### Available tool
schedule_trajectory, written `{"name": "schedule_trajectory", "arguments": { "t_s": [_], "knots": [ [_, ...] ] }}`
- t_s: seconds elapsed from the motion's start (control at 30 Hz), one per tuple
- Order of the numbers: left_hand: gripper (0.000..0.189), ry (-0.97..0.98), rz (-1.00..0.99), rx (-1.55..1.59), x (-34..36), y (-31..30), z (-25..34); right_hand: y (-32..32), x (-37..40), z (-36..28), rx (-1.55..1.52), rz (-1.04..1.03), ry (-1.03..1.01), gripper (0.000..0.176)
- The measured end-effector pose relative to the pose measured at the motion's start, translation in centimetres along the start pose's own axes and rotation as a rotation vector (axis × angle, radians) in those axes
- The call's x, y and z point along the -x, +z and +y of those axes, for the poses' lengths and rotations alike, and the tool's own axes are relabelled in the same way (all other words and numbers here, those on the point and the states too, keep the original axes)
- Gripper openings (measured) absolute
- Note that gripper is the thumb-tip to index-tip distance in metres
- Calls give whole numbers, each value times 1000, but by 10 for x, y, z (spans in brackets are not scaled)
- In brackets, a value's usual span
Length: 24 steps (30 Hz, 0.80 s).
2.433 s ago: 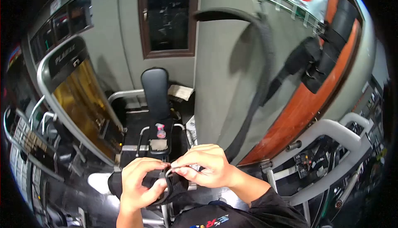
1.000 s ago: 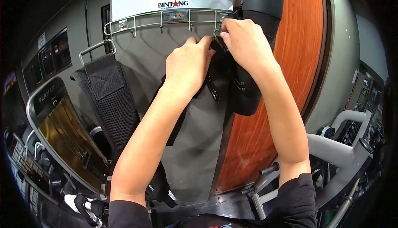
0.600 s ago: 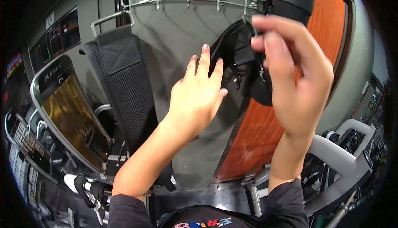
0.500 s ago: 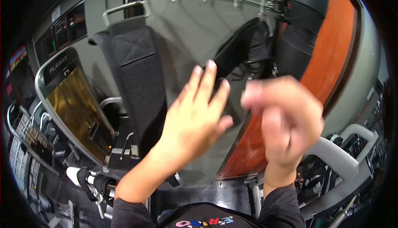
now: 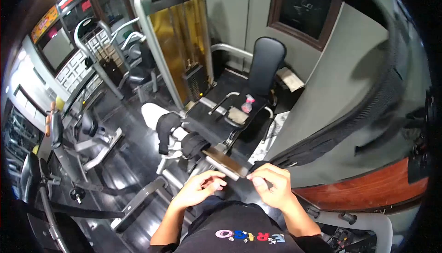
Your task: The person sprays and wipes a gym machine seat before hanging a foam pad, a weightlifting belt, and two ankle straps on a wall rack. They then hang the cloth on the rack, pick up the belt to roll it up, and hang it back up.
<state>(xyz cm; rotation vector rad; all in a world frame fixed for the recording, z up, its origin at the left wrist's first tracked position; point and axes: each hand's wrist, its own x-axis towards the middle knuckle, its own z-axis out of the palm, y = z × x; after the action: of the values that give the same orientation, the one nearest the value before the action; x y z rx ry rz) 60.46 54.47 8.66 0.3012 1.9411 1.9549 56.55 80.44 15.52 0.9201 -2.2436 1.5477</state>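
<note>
My left hand [image 5: 201,188] is low in the middle of the head view, fingers loosely curled and the thumb apart, with nothing seen in it. To its right is my right hand [image 5: 274,185], its thumb and fingers drawn together in a pinch; whether anything is between them cannot be made out. Just beyond both hands lies a flat brown piece with a pale edge [image 5: 225,163]. A long black ribbed belt [image 5: 340,126] curves down along the grey wall, its lower end close behind my right fingers.
A weight-stack machine [image 5: 172,36] stands ahead, beside a black padded seat back [image 5: 268,62]. A pink-topped bottle [image 5: 247,104] rests near the seat. A white machine part with black straps [image 5: 172,126] is left of centre. A grey curved frame [image 5: 363,223] is at lower right.
The view has swung left and down, so the belt now appears on the right. My raised hands have come down before my body; the left hand's spread fingers have curled.
</note>
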Motion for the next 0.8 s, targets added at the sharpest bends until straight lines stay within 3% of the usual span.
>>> {"name": "schedule_trajectory", "arguments": {
  "t_s": [0.13,0.27,0.4,0.47,0.5,0.53,0.7,0.8],
  "knots": [
    [33,-117,174,5,12,-44,-15,67,-46,2,-58,-139,-87,9],
    [23,119,540,-154,5,-113,-41,136,-89,43,-75,-259,189,12],
    [24,97,830,-453,-13,-175,-44,197,-140,109,55,-314,313,25],
    [29,150,837,-543,-28,-200,-46,223,-163,139,138,-372,424,30],
    [34,74,806,-483,-35,-206,-40,237,-170,153,81,-360,499,33],
    [39,133,789,-544,-45,-215,-43,251,-175,168,26,-346,574,37],
    [49,170,681,-721,-68,-246,-61,290,-192,205,-40,-403,640,40],
    [50,124,674,-661,-68,-248,-65,296,-198,217,-71,-390,567,29]
  ]
}}
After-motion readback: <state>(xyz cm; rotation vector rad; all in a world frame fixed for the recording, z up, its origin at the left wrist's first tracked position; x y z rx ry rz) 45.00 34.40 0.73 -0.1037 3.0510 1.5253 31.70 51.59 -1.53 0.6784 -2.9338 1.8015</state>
